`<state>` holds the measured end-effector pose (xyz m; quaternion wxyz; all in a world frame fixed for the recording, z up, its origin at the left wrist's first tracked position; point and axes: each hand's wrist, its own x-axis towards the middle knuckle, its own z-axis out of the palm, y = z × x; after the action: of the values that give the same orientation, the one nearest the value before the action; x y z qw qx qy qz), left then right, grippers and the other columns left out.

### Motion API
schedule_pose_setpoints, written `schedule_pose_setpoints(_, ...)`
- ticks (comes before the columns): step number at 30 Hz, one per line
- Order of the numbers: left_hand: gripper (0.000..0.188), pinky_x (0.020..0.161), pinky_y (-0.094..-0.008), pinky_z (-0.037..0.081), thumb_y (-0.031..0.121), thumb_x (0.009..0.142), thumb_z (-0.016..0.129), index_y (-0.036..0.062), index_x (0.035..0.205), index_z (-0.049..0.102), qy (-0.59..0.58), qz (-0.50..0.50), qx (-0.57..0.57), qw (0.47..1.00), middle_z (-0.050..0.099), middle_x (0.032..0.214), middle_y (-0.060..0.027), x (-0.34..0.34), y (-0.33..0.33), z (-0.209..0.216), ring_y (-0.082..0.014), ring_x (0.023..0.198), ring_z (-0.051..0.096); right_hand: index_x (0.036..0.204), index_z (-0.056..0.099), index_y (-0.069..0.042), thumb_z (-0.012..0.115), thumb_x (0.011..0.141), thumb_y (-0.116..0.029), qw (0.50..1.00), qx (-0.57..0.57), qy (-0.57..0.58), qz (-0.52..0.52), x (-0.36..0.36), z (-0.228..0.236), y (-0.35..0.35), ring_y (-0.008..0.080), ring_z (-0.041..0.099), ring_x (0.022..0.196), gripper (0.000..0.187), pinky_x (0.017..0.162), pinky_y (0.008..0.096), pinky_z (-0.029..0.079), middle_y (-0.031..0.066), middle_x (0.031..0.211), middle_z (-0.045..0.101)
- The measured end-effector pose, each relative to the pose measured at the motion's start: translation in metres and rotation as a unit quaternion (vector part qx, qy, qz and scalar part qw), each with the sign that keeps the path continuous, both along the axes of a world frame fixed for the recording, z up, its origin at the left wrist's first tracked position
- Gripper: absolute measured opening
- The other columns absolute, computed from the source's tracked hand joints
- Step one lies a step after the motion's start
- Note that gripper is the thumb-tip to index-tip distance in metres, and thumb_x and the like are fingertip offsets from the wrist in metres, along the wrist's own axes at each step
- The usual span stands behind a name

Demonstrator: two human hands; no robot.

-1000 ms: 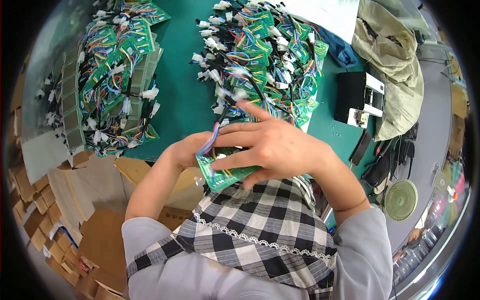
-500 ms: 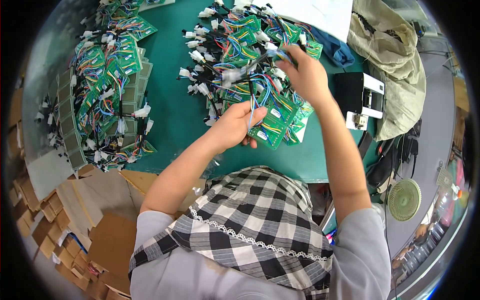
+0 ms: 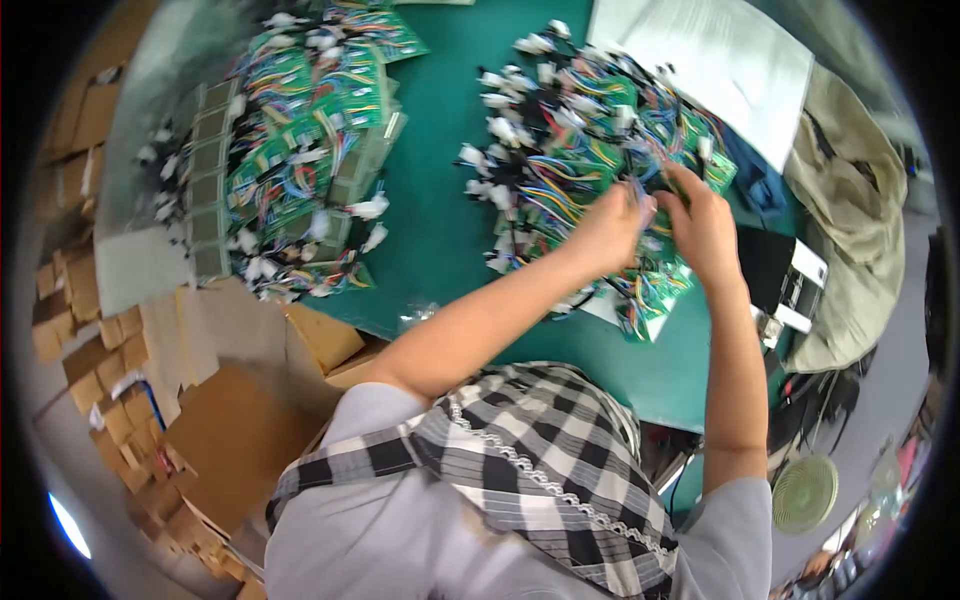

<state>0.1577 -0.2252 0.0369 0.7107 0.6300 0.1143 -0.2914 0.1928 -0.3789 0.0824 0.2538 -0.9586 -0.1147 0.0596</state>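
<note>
Two hands over one pile, and from my distant station I had both in sight: the left hand reached across in front of the body with its fingers bent inward, and the right hand faced it, thumb and fingers curled, the fingertips almost meeting. Neither was spread; both looked nearly closed, but blur covered the very spot that mattered, so I could not tell what either had hold of, though a lead or a connector was my best guess. They were that close together, I reckoned, because thin wiring wants fingertips from both sides. Right beneath them lay the pile of green circuit boards, right of the middle on the green tabletop, and what a tangle of colour it was! White connectors bunched along its left side, perhaps arranged so the plug ends faced one way. Over to the left, a second stack of boards lay beside a row of grey panels, well apart from the first, probably so the two lots stayed separate. Beyond the right hand I picked out a blue cloth and a black-and-white device, set aside, it seemed, to leave the forearms room.
</note>
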Motion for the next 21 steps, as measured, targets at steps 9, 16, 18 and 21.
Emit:
schedule_pose_setpoints(9, 0.033, 0.082, -0.0387, 0.054, 0.041, 0.093, 0.060, 0.0174, 0.113, 0.070, -0.197, -0.164, 0.361, 0.896, 0.072, 0.106, -0.0098, 0.009, 0.092, 0.096, -0.0284, 0.093, 0.069, 0.154, 0.031, -0.018, 0.054, 0.099, -0.038, 0.984, -0.115, -0.132, -0.039, -0.007, -0.081, 0.007, 0.0331, 0.035, 0.141, 0.063, 0.114, 0.0462, 0.030, 0.0134, 0.152, 0.041)
schedule_pose_setpoints(16, 0.075, 0.096, -0.0554, 0.046, 0.054, 0.080, 0.069, 0.0149, 0.141, 0.049, -0.121, 0.146, 0.864, 0.467, 0.059, 0.131, -0.0151, 0.028, 0.417, 0.099, -0.0370, 0.124, 0.053, 0.149, 0.039, -0.016, 0.059, 0.097, -0.031, 0.984, -0.058, -0.151, -0.074, -0.001, -0.080, -0.006, 0.0391, 0.035, 0.140, 0.057, 0.113, 0.0488, 0.030, 0.0201, 0.151, 0.038)
schedule_pose_setpoints(18, 0.084, 0.098, -0.0584, 0.044, 0.058, 0.077, 0.070, 0.0165, 0.146, 0.044, -0.033, 0.117, 0.860, 0.495, 0.056, 0.135, -0.0167, 0.031, 0.439, 0.081, -0.0384, 0.127, 0.050, 0.147, 0.042, -0.015, 0.061, 0.096, -0.026, 0.982, -0.034, -0.171, -0.073, -0.002, -0.074, -0.005, 0.0407, 0.035, 0.140, 0.056, 0.112, 0.0494, 0.031, 0.0221, 0.151, 0.038)
schedule_pose_setpoints(21, 0.089, 0.100, -0.0547, 0.044, 0.061, 0.074, 0.071, 0.0168, 0.146, 0.044, -0.045, 0.084, 0.851, 0.517, 0.056, 0.135, -0.0180, 0.038, 0.425, 0.095, -0.0390, 0.129, 0.048, 0.139, 0.051, -0.012, 0.067, 0.090, -0.015, 0.978, 0.022, -0.202, -0.041, -0.012, -0.053, 0.006, 0.0425, 0.039, 0.136, 0.051, 0.110, 0.0493, 0.034, 0.0239, 0.148, 0.040)
